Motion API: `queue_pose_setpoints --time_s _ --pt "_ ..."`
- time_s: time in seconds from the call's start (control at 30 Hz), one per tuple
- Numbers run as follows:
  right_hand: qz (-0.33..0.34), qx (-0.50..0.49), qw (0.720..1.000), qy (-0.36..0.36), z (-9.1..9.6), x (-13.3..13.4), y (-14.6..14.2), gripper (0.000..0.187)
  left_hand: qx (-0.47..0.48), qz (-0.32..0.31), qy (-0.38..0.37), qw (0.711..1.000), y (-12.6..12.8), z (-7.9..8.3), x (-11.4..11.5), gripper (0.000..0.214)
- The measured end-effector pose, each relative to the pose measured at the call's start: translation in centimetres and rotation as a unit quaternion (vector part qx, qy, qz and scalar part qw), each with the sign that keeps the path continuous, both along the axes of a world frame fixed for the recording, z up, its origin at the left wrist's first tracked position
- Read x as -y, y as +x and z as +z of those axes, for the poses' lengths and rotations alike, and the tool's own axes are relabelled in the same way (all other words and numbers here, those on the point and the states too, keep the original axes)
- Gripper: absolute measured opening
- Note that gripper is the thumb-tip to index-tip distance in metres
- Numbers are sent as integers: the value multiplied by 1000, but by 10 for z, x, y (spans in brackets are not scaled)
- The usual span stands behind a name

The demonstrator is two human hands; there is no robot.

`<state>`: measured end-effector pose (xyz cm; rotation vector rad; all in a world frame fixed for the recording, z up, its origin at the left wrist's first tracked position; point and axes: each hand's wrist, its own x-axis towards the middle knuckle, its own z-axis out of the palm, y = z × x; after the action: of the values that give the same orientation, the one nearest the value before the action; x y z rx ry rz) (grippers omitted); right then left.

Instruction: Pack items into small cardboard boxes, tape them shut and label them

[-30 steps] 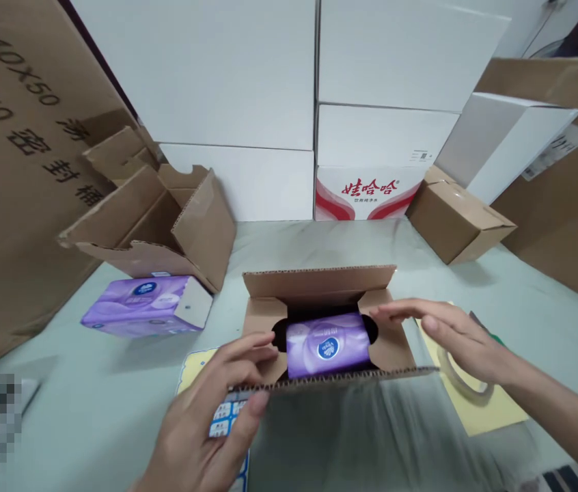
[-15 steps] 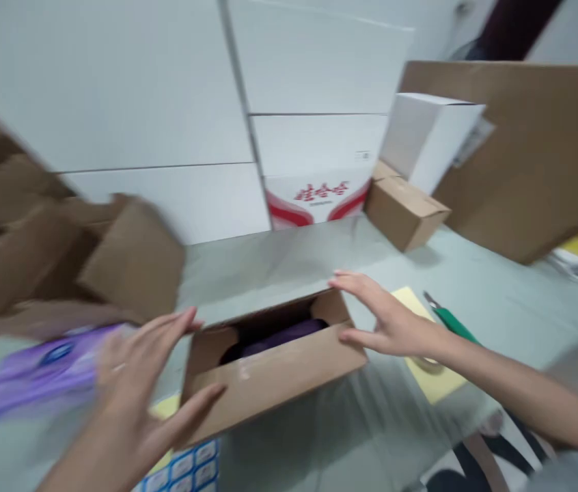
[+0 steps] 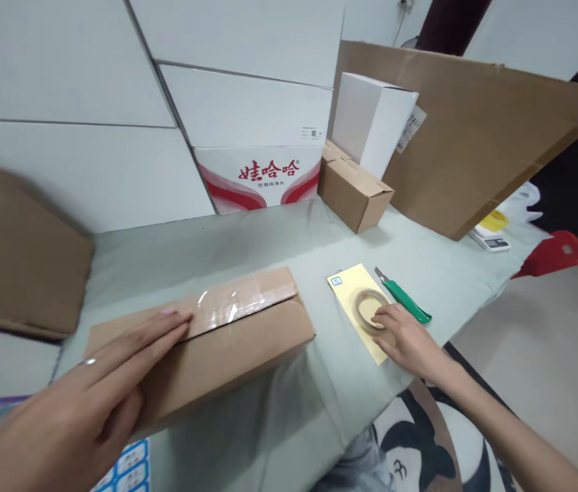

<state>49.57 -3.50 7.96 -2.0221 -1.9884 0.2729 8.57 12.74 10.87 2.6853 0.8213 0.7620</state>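
A long cardboard box (image 3: 248,342) lies on the table with its flaps folded down and a strip of clear tape along the top. My left hand (image 3: 115,376) rests flat across the box's left part, fingers stretched out and holding nothing. At the right, my right hand (image 3: 406,338) has its fingertips on the near rim of a roll of tape (image 3: 363,318), thumb bent below. The roll lies on a yellow pad (image 3: 348,287). Just beyond that hand is a green utility knife (image 3: 406,301). What lies inside the box is hidden.
White cartons (image 3: 263,102) form a wall behind the table. A small brown box (image 3: 353,195) and a white box (image 3: 371,123) stand before a large cardboard sheet (image 3: 453,137). An open carton (image 3: 22,253) is at the left, blue-and-white labels (image 3: 130,468) at the front edge, and a scale (image 3: 491,240) far right.
The box's flaps have been folded down, covering the purple item inside. My right hand has left the box for the tape roll. My left hand now lies on the box top. The view has turned right.
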Motion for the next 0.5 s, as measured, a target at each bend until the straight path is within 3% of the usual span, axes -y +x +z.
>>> queue_pose_setpoints --time_s 0.07,0.17,0.23,0.33,0.43,0.5 --pt "-8 -9 1000 10 -20 -2 0 12 -23 -8 46 999 4 8 2 59" --pt "-14 -44 999 19 -12 -11 7 22 -43 -10 116 992 12 21 8 47" --pt "-30 -101 994 -9 13 -18 12 27 -44 -19 123 991 17 30 12 37" --pt "-25 -195 980 -42 65 -33 7 35 -38 -9 84 996 22 40 15 30" --pt "27 -215 976 15 120 -57 -31 32 -48 -3 19 999 23 47 14 29" --pt "84 -174 981 10 148 -80 -72 27 -51 -4 -32 998 22 50 13 30"
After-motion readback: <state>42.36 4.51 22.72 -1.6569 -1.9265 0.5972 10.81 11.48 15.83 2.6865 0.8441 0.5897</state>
